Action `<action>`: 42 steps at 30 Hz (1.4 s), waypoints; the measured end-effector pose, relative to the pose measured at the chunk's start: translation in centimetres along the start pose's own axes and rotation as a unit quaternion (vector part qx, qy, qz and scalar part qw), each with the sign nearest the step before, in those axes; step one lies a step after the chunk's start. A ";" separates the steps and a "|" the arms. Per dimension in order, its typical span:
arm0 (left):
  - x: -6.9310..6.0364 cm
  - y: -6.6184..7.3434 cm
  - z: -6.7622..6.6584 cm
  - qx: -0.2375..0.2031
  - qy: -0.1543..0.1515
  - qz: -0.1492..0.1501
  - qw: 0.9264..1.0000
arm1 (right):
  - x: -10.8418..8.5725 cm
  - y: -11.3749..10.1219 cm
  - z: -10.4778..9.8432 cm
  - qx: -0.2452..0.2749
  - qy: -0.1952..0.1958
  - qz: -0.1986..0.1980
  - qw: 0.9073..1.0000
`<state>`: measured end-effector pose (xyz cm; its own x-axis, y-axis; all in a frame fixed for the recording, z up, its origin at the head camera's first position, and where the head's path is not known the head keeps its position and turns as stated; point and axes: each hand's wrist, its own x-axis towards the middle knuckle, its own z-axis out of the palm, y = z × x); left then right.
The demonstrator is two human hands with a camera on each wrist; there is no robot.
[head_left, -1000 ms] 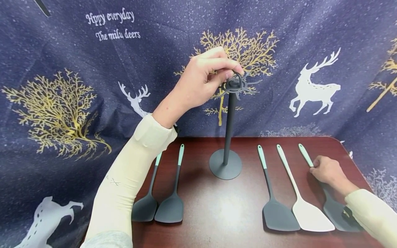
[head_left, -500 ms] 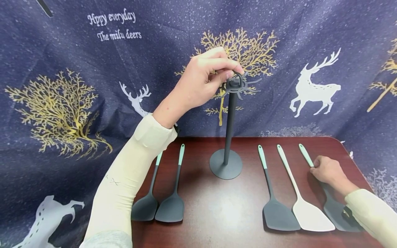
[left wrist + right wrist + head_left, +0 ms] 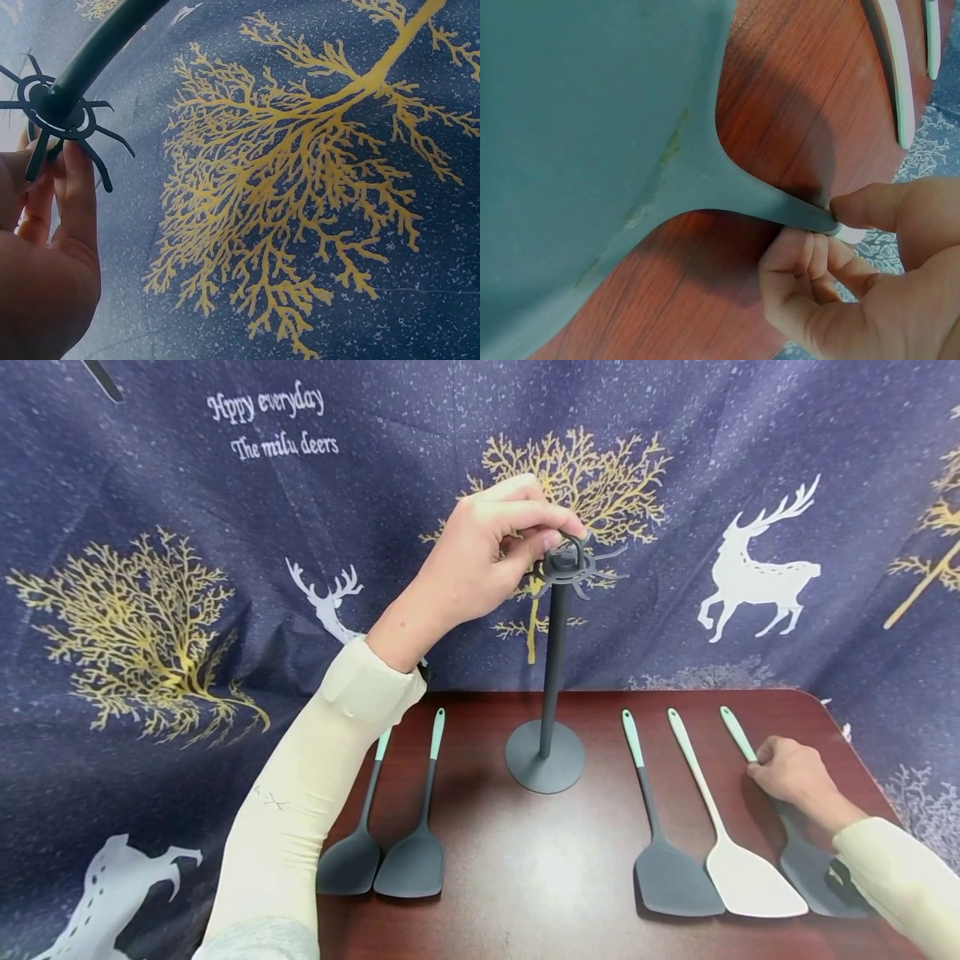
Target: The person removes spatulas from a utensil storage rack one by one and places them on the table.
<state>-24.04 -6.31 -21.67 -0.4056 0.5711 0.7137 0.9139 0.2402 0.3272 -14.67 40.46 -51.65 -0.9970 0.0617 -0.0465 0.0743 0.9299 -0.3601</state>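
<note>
A dark grey utensil rack (image 3: 553,668) stands upright on its round base, with curved hooks around the top. My left hand (image 3: 491,552) pinches the ring at its top between thumb and fingers; the left wrist view shows the hooks (image 3: 97,154) from below, beside the fingers. At the right, my right hand (image 3: 797,774) grips the rightmost grey spatula (image 3: 817,881) near where its mint handle meets the grey shaft. That spatula's blade fills much of the right wrist view, and my sleeve partly covers it in the head view. The hooks I see hold nothing.
Left of the right hand lie a white spatula (image 3: 750,872) and a grey spatula (image 3: 671,872). Two more grey spatulas, one at the inner left (image 3: 412,862) and one at the outer left (image 3: 351,862), lie near my left sleeve. A patterned blue cloth (image 3: 450,443) hangs behind the table (image 3: 495,877).
</note>
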 end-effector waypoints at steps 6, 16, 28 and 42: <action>-0.2 0.2 0.1 -0.004 0.000 -0.013 1.000 | -0.3 -0.4 0.0 -0.001 0.018 0.007 1.000; -0.2 0.3 0.0 0.004 0.002 -0.013 1.000 | -0.6 -3.1 -0.3 0.013 0.095 -0.016 0.995; -0.2 0.3 0.3 0.002 0.008 -0.012 1.000 | -1.5 -7.7 0.4 0.037 0.117 -0.076 0.990; -0.6 0.1 0.4 -0.021 0.045 0.010 0.999 | -2.0 -10.0 0.4 0.048 0.099 -0.109 0.988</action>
<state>-23.66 -6.34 -22.33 -0.3879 0.5024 0.7727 0.9215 0.1947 0.3360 -13.38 30.88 -48.37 -0.9736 -0.0571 0.2209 -0.1495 0.8911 -0.4286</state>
